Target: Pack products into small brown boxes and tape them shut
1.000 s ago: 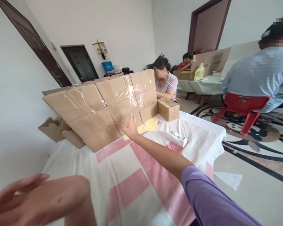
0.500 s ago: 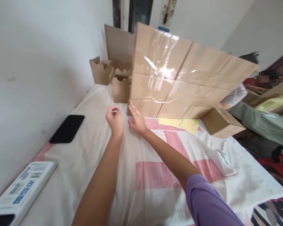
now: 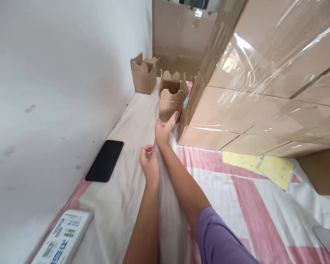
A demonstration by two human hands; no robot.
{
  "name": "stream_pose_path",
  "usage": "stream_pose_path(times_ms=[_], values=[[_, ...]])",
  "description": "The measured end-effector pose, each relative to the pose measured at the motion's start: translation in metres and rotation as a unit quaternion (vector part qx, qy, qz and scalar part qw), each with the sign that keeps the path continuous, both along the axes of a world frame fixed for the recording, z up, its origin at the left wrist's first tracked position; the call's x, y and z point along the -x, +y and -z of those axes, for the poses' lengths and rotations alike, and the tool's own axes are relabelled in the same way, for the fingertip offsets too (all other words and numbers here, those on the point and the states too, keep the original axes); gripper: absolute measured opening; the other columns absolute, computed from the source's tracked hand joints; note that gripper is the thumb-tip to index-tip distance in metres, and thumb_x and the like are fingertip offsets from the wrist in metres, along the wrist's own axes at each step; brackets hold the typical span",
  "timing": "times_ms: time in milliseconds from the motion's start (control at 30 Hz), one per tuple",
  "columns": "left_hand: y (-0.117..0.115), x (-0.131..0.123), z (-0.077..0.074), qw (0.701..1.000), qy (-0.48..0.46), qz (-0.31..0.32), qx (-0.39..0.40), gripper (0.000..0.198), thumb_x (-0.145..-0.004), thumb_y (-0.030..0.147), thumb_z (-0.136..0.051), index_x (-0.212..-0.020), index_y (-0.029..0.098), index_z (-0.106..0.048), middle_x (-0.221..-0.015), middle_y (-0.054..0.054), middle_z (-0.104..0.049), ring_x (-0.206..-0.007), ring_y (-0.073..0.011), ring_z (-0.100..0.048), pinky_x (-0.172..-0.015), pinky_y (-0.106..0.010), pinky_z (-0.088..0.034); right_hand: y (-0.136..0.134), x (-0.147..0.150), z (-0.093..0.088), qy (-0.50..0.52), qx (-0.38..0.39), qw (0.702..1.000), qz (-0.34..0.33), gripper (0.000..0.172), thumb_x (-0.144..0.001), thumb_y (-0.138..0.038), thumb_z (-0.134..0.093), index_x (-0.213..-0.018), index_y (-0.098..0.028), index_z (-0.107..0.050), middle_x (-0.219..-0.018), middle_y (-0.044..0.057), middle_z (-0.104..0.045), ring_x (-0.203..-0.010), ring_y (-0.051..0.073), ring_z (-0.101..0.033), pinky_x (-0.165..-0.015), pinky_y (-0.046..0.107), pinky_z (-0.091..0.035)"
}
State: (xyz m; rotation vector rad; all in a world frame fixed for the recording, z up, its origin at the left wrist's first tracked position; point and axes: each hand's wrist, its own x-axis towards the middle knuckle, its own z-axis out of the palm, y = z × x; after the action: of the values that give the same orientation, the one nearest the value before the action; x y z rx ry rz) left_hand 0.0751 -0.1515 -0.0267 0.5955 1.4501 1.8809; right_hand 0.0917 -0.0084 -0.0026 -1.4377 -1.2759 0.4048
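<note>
My right hand [image 3: 165,129] reaches forward with fingers stretched, close in front of a small cardboard box [image 3: 171,106] with a notched, open top. Whether the fingertips touch that box I cannot tell. Lower and slightly left is my left hand [image 3: 150,164], its fingers curled together above the cloth; anything inside them is hidden. To the right of both hands stands a large cardboard panel [image 3: 217,110], made of joined boxes and covered with shiny clear tape. A second notched cardboard box [image 3: 144,75] stands farther back against the wall.
A black phone-like slab [image 3: 105,161] and a white printed box [image 3: 63,236] lie along the left wall. Yellow paper pieces [image 3: 242,161] rest on the pink and white cloth [image 3: 211,198]. Behind the small boxes rises a tall cardboard piece [image 3: 178,33]; another box [image 3: 323,168] is at right.
The view has moved closer and turned left, so the panel fills the right side. My right hand has gone from the panel's lower left edge to the small notched box. My left hand stays curled.
</note>
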Motion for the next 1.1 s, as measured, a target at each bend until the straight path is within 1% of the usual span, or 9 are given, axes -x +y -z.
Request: stream_pose_path(times_ms=[200,333,400,467,533,600,767,933,1100], values=[[-0.010,-0.010,-0.015,0.996,-0.060,-0.069,0.022,0.021,-0.068,0.016,-0.061,-0.089,0.021,-0.061,-0.081,0.002,-0.052,-0.061,-0.0087,-0.043,-0.053,-0.021,-0.032,0.015,-0.025,-0.012,0.009,-0.011,1.000,-0.007,0.088,-0.087,-0.023,-0.043,-0.165,-0.007,-0.005,-0.172,0.015,-0.017,-0.162,0.019,-0.008,-0.132,0.043,-0.014],[0.007,-0.005,-0.048,0.987,0.023,-0.156,-0.038,0.018,-0.075,0.017,-0.059,-0.092,0.024,-0.056,-0.091,0.000,-0.055,-0.081,-0.0131,-0.057,-0.070,-0.025,-0.046,0.029,-0.038,-0.028,0.052,0.046,0.995,-0.066,0.082,-0.093,-0.025,-0.039,-0.166,-0.014,-0.003,-0.169,0.013,-0.025,-0.160,0.022,-0.018,-0.130,0.047,-0.022],[0.038,0.011,-0.059,0.979,0.137,-0.140,-0.057,0.031,-0.081,0.021,-0.062,-0.110,0.027,-0.054,-0.112,-0.004,-0.058,-0.105,-0.0182,-0.061,-0.093,-0.035,-0.050,0.034,-0.040,-0.031,0.067,0.057,0.991,-0.102,0.081,-0.094,-0.023,-0.038,-0.167,-0.017,-0.003,-0.169,0.012,-0.025,-0.159,0.023,-0.024,-0.128,0.048,-0.027],[0.082,0.033,-0.057,0.959,0.256,-0.112,-0.047,0.076,-0.069,0.026,-0.082,-0.135,0.027,-0.044,-0.145,-0.011,-0.047,-0.139,-0.0279,-0.045,-0.118,-0.047,-0.036,0.037,-0.041,-0.029,0.064,0.052,0.990,-0.111,0.083,-0.093,-0.022,-0.041,-0.166,-0.017,-0.003,-0.170,0.012,-0.022,-0.159,0.025,-0.022,-0.129,0.050,-0.024],[0.128,0.054,-0.041,0.953,0.297,-0.047,-0.033,0.108,-0.056,0.027,-0.095,-0.146,0.023,-0.036,-0.159,-0.018,-0.033,-0.154,-0.0359,-0.025,-0.128,-0.054,-0.016,0.039,-0.042,-0.024,0.037,0.053,0.993,-0.103,0.084,-0.092,-0.023,-0.045,-0.166,-0.014,-0.006,-0.171,0.013,-0.020,-0.161,0.025,-0.017,-0.130,0.050,-0.021],[0.166,0.064,-0.015,0.965,0.254,0.060,-0.039,0.115,-0.059,0.030,-0.095,-0.153,0.023,-0.030,-0.162,-0.020,-0.032,-0.157,-0.0353,-0.023,-0.128,-0.054,-0.018,0.041,-0.043,-0.017,0.005,0.064,0.993,-0.103,0.082,-0.092,-0.023,-0.044,-0.165,-0.010,-0.009,-0.170,0.014,-0.024,-0.160,0.024,-0.021,-0.130,0.047,-0.022],[0.195,0.056,0.032,0.966,0.187,0.146,-0.102,0.059,-0.086,0.032,-0.074,-0.140,0.027,-0.052,-0.146,-0.012,-0.059,-0.133,-0.0258,-0.059,-0.115,-0.042,-0.044,0.045,-0.045,-0.008,-0.021,0.058,0.991,-0.115,0.073,-0.094,-0.019,-0.034,-0.164,-0.011,-0.015,-0.163,0.012,-0.039,-0.153,0.020,-0.038,-0.125,0.040,-0.036],[0.183,0.051,0.025,0.976,0.202,0.037,-0.071,0.023,-0.086,0.018,-0.062,-0.108,0.021,-0.067,-0.111,-0.007,-0.074,-0.091,-0.0187,-0.071,-0.085,-0.032,-0.056,0.039,-0.044,-0.016,-0.009,0.070,0.990,-0.123,0.071,-0.093,-0.016,-0.028,-0.162,-0.007,-0.023,-0.164,0.012,-0.040,-0.152,0.017,-0.040,-0.125,0.039,-0.037],[0.182,0.052,0.017,0.986,0.154,-0.019,-0.057,0.014,-0.082,0.016,-0.062,-0.094,0.021,-0.066,-0.089,-0.003,-0.073,-0.080,-0.0168,-0.069,-0.076,-0.028,-0.054,0.026,-0.038,-0.031,-0.115,0.073,0.984,-0.112,0.069,-0.092,-0.012,-0.027,-0.161,-0.008,-0.030,-0.161,0.012,-0.045,-0.150,0.018,-0.043,-0.124,0.037,-0.039]])
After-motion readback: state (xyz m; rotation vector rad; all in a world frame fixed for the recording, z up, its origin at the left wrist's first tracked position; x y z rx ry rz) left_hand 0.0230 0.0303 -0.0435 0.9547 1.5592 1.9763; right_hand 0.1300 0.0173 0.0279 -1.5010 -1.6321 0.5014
